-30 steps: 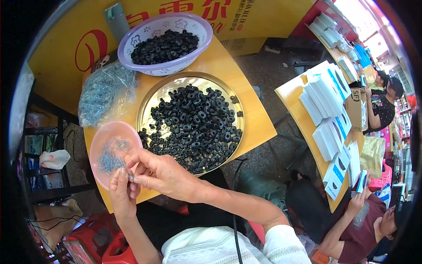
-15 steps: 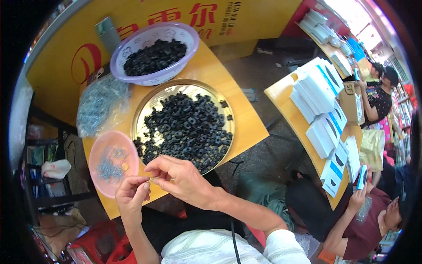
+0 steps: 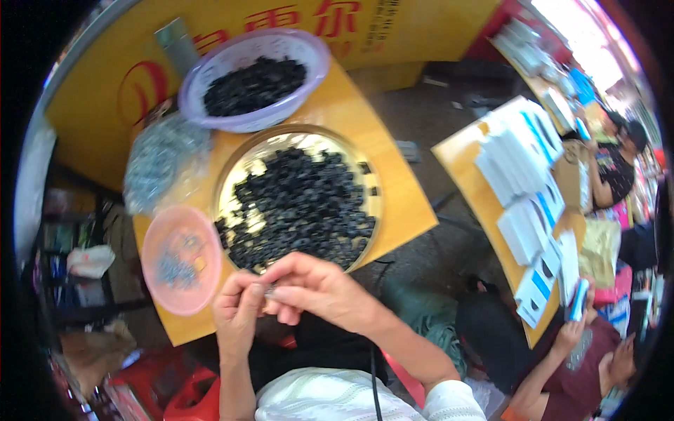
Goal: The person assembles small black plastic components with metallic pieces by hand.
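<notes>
My left hand [image 3: 240,303] and my right hand [image 3: 309,286] meet at the table's near edge, fingertips pinched together. Between them is a tiny piece, mostly covered by the fingers and too small to name. Just beyond my hands lies a round gold tray [image 3: 230,168] heaped with small black ring-shaped parts [image 3: 298,200]. Left of the tray, a pink bowl [image 3: 156,291] holds small silvery pieces [image 3: 175,270] and a little yellowish bit.
Behind the tray stands a purple-rimmed basin [image 3: 184,98] of black parts, beside a clear plastic bag [image 3: 163,165] of greyish pieces. On the right, another table [image 3: 463,154] carries stacks of white boxes [image 3: 512,158]. A person [image 3: 572,358] in a dark red top sits there.
Both hands have shifted right, away from the pink bowl, staying pinched together at the tray's near edge. The whole view has moved slightly and is blurrier.
</notes>
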Action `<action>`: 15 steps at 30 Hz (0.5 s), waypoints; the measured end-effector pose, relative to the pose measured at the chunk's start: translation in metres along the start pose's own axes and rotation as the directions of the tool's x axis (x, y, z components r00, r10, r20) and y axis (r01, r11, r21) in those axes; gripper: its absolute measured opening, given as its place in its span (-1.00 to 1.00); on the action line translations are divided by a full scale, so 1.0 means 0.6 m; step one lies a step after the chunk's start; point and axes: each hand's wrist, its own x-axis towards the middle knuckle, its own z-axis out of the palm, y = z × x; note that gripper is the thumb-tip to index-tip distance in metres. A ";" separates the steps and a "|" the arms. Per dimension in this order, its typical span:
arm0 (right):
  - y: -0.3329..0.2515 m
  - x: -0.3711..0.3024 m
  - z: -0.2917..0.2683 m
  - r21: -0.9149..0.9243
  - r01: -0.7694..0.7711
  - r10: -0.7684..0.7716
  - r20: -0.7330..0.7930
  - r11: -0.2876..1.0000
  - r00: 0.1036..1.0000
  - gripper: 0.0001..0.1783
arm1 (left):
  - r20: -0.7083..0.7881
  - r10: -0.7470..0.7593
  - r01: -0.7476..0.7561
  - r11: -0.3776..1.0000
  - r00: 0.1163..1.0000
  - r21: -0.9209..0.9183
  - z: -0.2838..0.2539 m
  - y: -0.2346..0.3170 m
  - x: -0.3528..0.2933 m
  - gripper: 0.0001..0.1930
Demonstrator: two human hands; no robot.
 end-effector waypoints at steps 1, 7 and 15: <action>-0.009 -0.001 0.000 0.033 -0.046 0.045 0.004 0.998 0.999 -0.71 | 0.062 0.058 -0.056 0.998 0.996 -0.031 -0.003 0.000 0.000 -0.90; -0.003 0.011 -0.011 0.303 -0.187 0.182 0.046 0.934 0.982 -0.72 | 0.101 0.069 -0.060 0.994 0.992 -0.089 -0.009 0.004 0.002 -0.89; -0.004 0.045 0.009 0.001 -0.172 0.172 -0.037 0.985 0.984 -0.70 | 0.016 0.123 -0.123 0.992 0.992 0.037 -0.045 -0.003 0.000 -0.86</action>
